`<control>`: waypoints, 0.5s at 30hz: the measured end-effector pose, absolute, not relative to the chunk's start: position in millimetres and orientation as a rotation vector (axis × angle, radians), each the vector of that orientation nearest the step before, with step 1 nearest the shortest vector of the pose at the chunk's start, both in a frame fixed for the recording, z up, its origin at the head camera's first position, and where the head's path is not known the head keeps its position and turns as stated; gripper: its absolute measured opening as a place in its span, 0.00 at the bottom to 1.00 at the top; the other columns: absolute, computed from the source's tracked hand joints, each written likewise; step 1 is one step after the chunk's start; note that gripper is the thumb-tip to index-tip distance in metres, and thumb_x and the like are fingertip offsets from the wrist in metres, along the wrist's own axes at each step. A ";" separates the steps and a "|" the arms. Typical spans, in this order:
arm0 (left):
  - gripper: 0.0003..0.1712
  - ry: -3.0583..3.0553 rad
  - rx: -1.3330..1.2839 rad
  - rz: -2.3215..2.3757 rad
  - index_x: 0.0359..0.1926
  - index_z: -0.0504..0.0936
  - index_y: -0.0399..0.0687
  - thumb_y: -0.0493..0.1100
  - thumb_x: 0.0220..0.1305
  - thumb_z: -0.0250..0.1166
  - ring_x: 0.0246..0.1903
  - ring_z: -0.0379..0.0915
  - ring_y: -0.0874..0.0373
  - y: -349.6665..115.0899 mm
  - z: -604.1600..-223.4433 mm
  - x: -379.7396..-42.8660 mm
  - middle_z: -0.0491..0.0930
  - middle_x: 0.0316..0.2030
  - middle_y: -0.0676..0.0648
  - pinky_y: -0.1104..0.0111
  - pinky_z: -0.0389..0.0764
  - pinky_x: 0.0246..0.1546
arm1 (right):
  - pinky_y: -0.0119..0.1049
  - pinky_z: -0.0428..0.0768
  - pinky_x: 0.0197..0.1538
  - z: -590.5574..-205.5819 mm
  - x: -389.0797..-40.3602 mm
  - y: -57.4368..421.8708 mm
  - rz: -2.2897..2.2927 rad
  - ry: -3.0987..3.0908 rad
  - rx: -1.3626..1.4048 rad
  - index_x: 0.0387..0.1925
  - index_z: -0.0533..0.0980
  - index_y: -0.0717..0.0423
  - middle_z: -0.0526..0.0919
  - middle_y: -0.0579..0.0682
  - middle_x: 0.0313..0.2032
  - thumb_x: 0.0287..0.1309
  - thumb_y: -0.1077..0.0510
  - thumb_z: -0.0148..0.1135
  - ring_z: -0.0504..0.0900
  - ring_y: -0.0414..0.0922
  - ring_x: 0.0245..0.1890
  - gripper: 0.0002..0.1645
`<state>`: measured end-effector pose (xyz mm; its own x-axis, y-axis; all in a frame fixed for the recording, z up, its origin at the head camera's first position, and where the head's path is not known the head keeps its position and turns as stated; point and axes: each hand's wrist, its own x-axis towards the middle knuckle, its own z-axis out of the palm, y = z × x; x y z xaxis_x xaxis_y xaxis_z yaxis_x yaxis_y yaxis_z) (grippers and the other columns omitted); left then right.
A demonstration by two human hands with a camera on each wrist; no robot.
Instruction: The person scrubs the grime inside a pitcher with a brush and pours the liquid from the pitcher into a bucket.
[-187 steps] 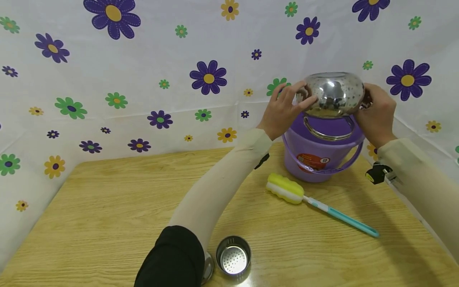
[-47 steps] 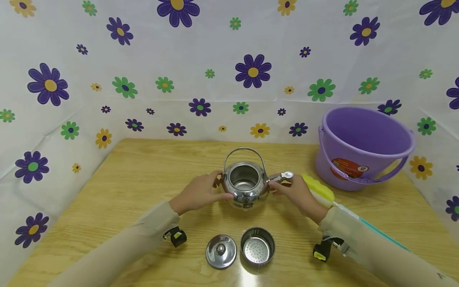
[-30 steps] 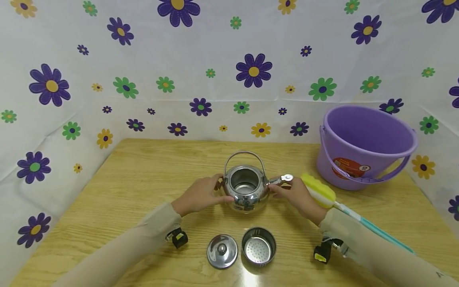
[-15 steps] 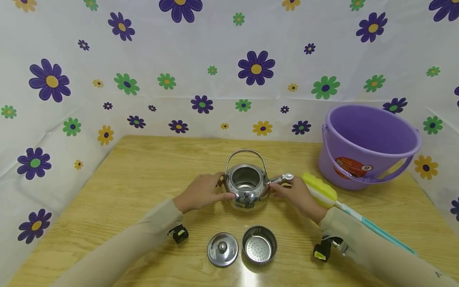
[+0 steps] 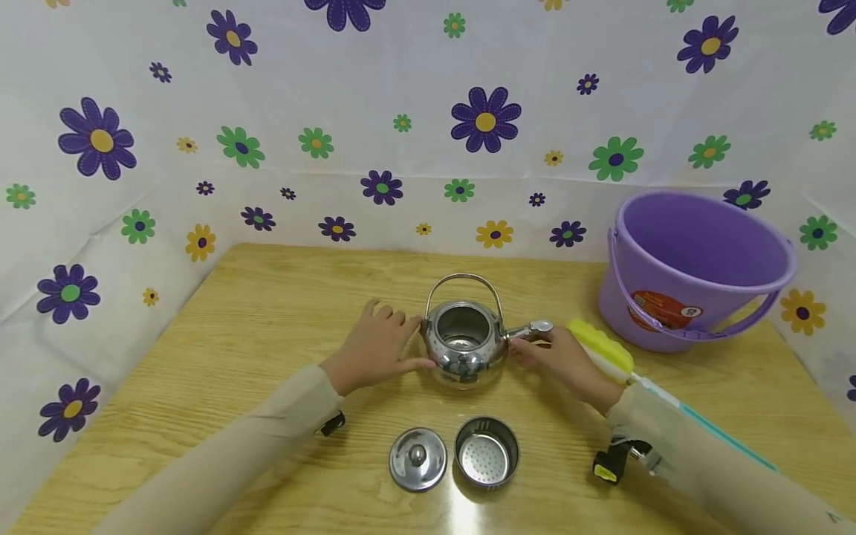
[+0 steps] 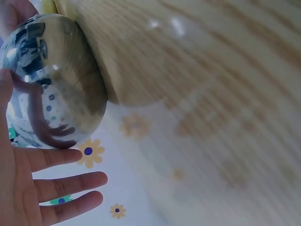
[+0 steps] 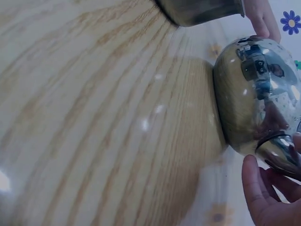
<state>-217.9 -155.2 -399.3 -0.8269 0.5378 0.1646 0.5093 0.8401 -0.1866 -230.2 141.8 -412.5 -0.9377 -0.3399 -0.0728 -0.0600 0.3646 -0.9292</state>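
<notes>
A shiny steel teapot (image 5: pixel 464 365) stands upright and lidless on the wooden table, its arched handle raised and its spout to the right. My left hand (image 5: pixel 374 351) is at its left side, thumb and index fingertip at the body. In the left wrist view the other fingers (image 6: pixel 70 186) are straight and spread off the pot. With my right hand (image 5: pixel 560 362) I pinch the spout near its base; the right wrist view shows thumb and fingers (image 7: pixel 251 183) about it. Nearer me lie the round knobbed lid (image 5: pixel 417 460) and a perforated steel infuser basket (image 5: pixel 484 459).
A purple bucket (image 5: pixel 652 327) with a handle stands at the back right. A yellow-and-white sponge brush (image 5: pixel 605 351) lies before it, its turquoise handle partly behind my right forearm. Flowered cloth (image 5: pixel 348 96) hangs behind the table (image 5: pixel 301 290).
Earlier both hands held the teapot tipped over the bucket; it has since come back to the table, upright. Just now my left fingers have straightened off its side. My right hand keeps the spout.
</notes>
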 end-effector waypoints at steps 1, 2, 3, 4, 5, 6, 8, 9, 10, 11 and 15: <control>0.45 -2.794 -0.808 0.211 0.58 0.74 0.48 0.77 0.55 0.47 0.46 0.77 0.46 -155.7 -398.4 -217.7 0.82 0.43 0.43 0.46 0.64 0.60 | 0.36 0.83 0.41 -410.9 -228.9 143.5 -1.575 2.381 -0.374 0.47 0.75 0.71 0.82 0.65 0.43 0.62 0.58 0.57 0.84 0.45 0.37 0.19; 0.44 -2.781 -0.806 0.226 0.57 0.74 0.48 0.77 0.55 0.48 0.46 0.77 0.46 -156.2 -397.0 -217.5 0.82 0.43 0.43 0.46 0.64 0.60 | 0.36 0.82 0.40 -409.3 -227.7 145.4 -1.542 2.387 -0.390 0.47 0.75 0.71 0.82 0.65 0.42 0.62 0.57 0.57 0.84 0.45 0.36 0.19; 0.44 -2.770 -0.804 0.240 0.57 0.75 0.49 0.76 0.55 0.49 0.46 0.77 0.45 -156.7 -395.3 -217.3 0.82 0.43 0.43 0.45 0.64 0.60 | 0.35 0.82 0.39 -407.8 -226.5 147.0 -1.515 2.383 -0.403 0.47 0.75 0.71 0.82 0.64 0.41 0.62 0.57 0.57 0.83 0.44 0.35 0.20; 0.43 -2.762 -0.803 0.247 0.57 0.75 0.49 0.76 0.55 0.49 0.47 0.76 0.45 -157.2 -393.1 -216.9 0.82 0.43 0.43 0.45 0.64 0.61 | 0.35 0.82 0.38 -406.4 -225.1 148.9 -1.494 2.373 -0.421 0.47 0.75 0.72 0.82 0.65 0.40 0.63 0.57 0.57 0.82 0.43 0.34 0.20; 0.42 -2.757 -0.803 0.248 0.57 0.75 0.49 0.75 0.55 0.50 0.47 0.76 0.45 -157.7 -391.1 -216.7 0.82 0.44 0.43 0.45 0.64 0.61 | 0.36 0.82 0.38 -404.9 -223.5 150.7 -1.474 2.359 -0.434 0.47 0.75 0.72 0.82 0.65 0.39 0.63 0.56 0.56 0.82 0.43 0.33 0.21; 0.41 -2.754 -0.803 0.247 0.57 0.75 0.50 0.75 0.56 0.50 0.48 0.76 0.45 -158.2 -388.9 -216.6 0.82 0.44 0.43 0.46 0.63 0.61 | 0.35 0.82 0.37 -403.5 -221.7 152.6 -1.450 2.350 -0.446 0.47 0.75 0.73 0.83 0.64 0.37 0.63 0.56 0.56 0.81 0.42 0.32 0.21; 0.39 -2.746 -0.807 0.235 0.56 0.76 0.49 0.73 0.57 0.51 0.48 0.75 0.46 -158.9 -384.0 -215.8 0.81 0.44 0.44 0.47 0.63 0.62 | 0.34 0.81 0.37 -401.5 -217.5 156.1 -1.421 2.319 -0.454 0.48 0.74 0.74 0.83 0.62 0.37 0.64 0.55 0.55 0.81 0.41 0.31 0.23; 0.38 -2.744 -0.809 0.218 0.55 0.77 0.49 0.72 0.58 0.51 0.48 0.75 0.46 -159.3 -381.9 -215.5 0.81 0.44 0.44 0.47 0.63 0.62 | 0.34 0.81 0.37 -400.7 -215.1 157.8 -1.416 2.302 -0.464 0.49 0.74 0.74 0.83 0.62 0.37 0.64 0.56 0.55 0.81 0.40 0.31 0.23; 0.36 -2.736 -0.809 0.201 0.54 0.77 0.49 0.71 0.59 0.51 0.48 0.75 0.47 -159.3 -379.8 -215.3 0.81 0.43 0.45 0.48 0.64 0.62 | 0.33 0.81 0.37 -400.4 -212.6 159.8 -1.404 2.294 -0.476 0.50 0.73 0.75 0.83 0.62 0.38 0.64 0.56 0.55 0.81 0.40 0.31 0.24; 0.35 -2.727 -0.809 0.183 0.53 0.78 0.49 0.70 0.60 0.52 0.48 0.74 0.47 -159.4 -378.4 -215.6 0.81 0.43 0.45 0.48 0.64 0.62 | 0.33 0.81 0.37 -399.6 -209.7 161.2 -1.390 2.290 -0.488 0.50 0.73 0.74 0.82 0.63 0.38 0.64 0.56 0.55 0.81 0.40 0.31 0.24; 0.28 -2.669 -0.786 0.111 0.49 0.80 0.48 0.64 0.63 0.54 0.46 0.75 0.48 -158.6 -372.6 -217.8 0.81 0.41 0.46 0.50 0.66 0.60 | 0.29 0.80 0.35 -395.1 -196.8 166.2 -1.291 2.378 -0.671 0.46 0.77 0.69 0.83 0.60 0.39 0.62 0.57 0.58 0.80 0.37 0.31 0.18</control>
<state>-217.8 -158.6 -372.6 -0.7827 0.5382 0.3127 0.5104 0.8424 -0.1725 -196.8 166.2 -395.1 -0.8256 -0.5585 -0.0801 -0.2370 0.4722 -0.8490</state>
